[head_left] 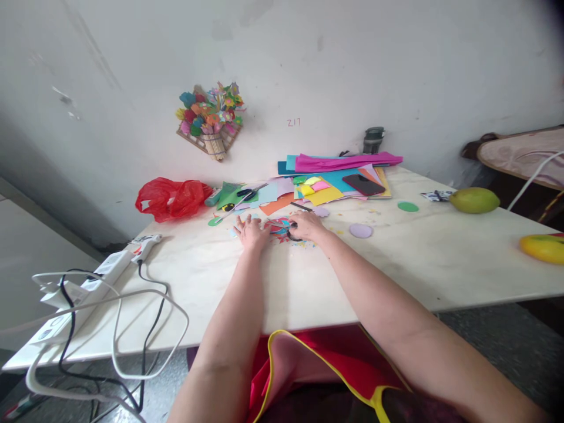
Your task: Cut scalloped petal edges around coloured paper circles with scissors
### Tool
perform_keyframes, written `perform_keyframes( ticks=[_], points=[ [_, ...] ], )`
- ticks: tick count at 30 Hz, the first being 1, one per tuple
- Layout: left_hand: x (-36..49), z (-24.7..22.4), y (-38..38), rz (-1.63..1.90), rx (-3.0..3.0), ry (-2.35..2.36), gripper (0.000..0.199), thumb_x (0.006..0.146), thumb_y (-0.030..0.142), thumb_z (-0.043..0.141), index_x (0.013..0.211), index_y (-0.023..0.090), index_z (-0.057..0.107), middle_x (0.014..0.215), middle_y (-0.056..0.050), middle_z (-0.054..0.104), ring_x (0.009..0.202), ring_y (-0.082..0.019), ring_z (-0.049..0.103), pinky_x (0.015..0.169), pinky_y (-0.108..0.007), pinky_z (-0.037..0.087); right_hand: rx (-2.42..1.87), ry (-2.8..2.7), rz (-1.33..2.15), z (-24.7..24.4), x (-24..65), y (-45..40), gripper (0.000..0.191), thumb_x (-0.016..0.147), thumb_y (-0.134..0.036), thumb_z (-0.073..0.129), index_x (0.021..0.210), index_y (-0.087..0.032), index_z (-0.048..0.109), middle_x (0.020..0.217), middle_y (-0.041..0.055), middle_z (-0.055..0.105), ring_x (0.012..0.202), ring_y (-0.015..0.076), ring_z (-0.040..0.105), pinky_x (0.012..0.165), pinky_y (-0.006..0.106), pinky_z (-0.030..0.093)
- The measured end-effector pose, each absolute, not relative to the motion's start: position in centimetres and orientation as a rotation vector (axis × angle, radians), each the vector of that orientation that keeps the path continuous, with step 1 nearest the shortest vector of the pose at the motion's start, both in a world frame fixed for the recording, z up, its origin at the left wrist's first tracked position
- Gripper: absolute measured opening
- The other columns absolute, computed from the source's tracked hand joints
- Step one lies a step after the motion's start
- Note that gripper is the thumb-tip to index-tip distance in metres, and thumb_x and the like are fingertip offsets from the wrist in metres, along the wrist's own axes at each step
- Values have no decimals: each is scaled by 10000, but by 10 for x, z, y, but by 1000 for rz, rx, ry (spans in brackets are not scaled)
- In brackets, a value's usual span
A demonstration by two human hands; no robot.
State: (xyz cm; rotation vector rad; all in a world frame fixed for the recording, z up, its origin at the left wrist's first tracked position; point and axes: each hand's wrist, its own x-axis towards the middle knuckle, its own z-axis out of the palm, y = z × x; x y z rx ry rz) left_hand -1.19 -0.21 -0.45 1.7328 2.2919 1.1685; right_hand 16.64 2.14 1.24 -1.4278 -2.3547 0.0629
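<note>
My left hand (252,232) lies on the table with its fingers spread. Its thumb side is next to a small heap of red and blue paper pieces (280,230). From the other side my right hand (308,225) is closed on a pair of scissors with dark handles (294,237), and the thin blades point left across the heap. Tiny coloured scraps (304,244) are scattered just below the right hand. A black pen-like stick (301,206) lies beyond my right fingers, beside a pale purple paper piece (321,211).
Behind the hands lie coloured paper sheets (326,195), a phone (363,185) and another pair of scissors (247,192). A red plastic bag (171,200) sits back left. A power strip (83,294) with looping cables occupies the left edge. A green mango (474,200) is at right.
</note>
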Motion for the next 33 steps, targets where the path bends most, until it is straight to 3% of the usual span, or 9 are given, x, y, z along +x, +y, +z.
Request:
perform_keyframes(
  ticks=[3, 8, 13, 22, 33],
  points=[
    [-9, -6, -3, 1004, 1792, 2341, 361, 629, 429, 716, 911, 206, 685, 1451, -141, 402, 1426, -382, 43, 1098, -602, -2, -1419, -2398, 42, 12, 164, 21, 351, 752, -243, 561, 1076, -228, 696, 1189, 77, 637, 1050, 248, 597, 878, 316, 421],
    [-8, -8, -2, 946, 1838, 2317, 399, 607, 526, 721, 863, 222, 698, 1464, -139, 383, 1423, -397, 33, 1088, -621, -3, -1407, -2488, 52, 18, 161, 15, 363, 723, -255, 600, 1072, -264, 699, 1193, 82, 618, 1050, 258, 591, 868, 323, 433],
    [-9, -6, -1, 959, 1786, 2286, 335, 616, 461, 744, 846, 225, 685, 1455, -125, 402, 1423, -395, 46, 1088, -623, 16, -1428, -2471, 149, 19, 161, 15, 402, 728, -251, 608, 1125, -256, 673, 1167, 86, 618, 987, 237, 613, 779, 275, 457],
    [-5, 2, -7, 906, 1747, 2363, 115, 737, 341, 665, 800, 249, 639, 1417, -15, 470, 1424, -286, 160, 1118, -538, 126, -1453, -2305, 127, 9, 165, 27, 375, 755, -251, 599, 1124, -218, 660, 1114, 96, 640, 1016, 227, 602, 828, 281, 454],
    [-6, 3, -4, 953, 1788, 2302, 96, 778, 297, 599, 771, 231, 667, 1330, -22, 562, 1368, -257, 301, 1115, -439, 197, -1515, -2316, 69, 9, 167, 25, 277, 781, -208, 560, 1015, -224, 707, 1095, 82, 650, 1013, 233, 587, 792, 289, 466]
  ],
)
